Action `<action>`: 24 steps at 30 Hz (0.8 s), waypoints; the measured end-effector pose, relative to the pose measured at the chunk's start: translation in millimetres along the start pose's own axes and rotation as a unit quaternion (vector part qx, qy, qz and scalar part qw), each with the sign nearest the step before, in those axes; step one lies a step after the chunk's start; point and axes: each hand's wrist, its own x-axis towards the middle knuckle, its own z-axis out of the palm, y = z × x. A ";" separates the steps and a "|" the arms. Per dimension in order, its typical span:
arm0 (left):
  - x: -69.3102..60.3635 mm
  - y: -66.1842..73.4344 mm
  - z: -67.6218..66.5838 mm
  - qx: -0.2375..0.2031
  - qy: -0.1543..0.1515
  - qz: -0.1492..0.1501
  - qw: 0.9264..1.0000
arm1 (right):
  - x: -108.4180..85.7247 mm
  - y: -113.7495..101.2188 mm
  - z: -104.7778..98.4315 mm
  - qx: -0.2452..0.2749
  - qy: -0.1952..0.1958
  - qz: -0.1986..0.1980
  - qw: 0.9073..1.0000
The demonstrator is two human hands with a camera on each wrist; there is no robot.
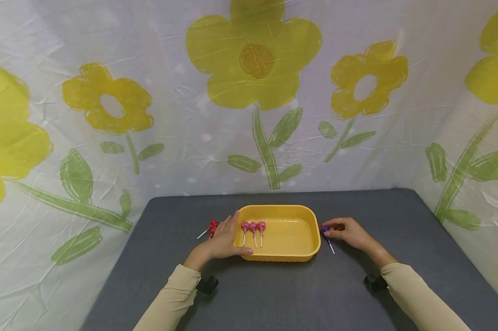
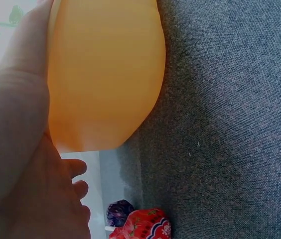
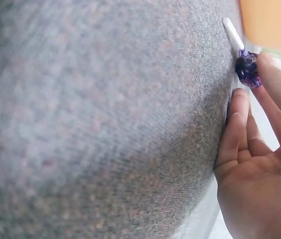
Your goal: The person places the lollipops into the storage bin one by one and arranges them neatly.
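Observation:
A yellow plastic tray (image 1: 290, 255) stands on the table with three pink lollipops (image 1: 253, 228) lying side by side in its left part. My left hand (image 1: 220, 240) rests against the tray's left end, fingers spread along the side and thumb along the front rim. Just outside the tray's right end, my right hand (image 1: 349, 233) pinches a purple-wrapped lollipop (image 3: 249, 68) by its head between thumb and finger; its white stick points down toward the table. Red lollipops (image 1: 213, 225) lie beside the left hand, partly hidden by it.
A dark grey cloth-like tabletop (image 1: 273, 294) spreads under everything. In the left wrist view, a dark purple wrapped lollipop (image 2: 119, 213) lies beside a red one (image 2: 148, 225). Behind the table hangs a white sheet (image 1: 182, 151) printed with yellow flowers.

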 end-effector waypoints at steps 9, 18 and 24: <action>-1.8 0.2 -0.3 0.002 -0.002 0.002 1.000 | 3.0 1.3 -3.1 0.008 -0.015 -0.013 1.000; -1.9 1.7 -0.6 -0.003 -0.004 0.002 1.000 | 8.4 -4.0 -18.9 0.040 -0.071 0.012 0.997; -0.9 1.1 -0.8 0.000 -0.005 -0.003 1.000 | 19.4 -18.3 -47.0 0.043 -0.157 0.057 0.985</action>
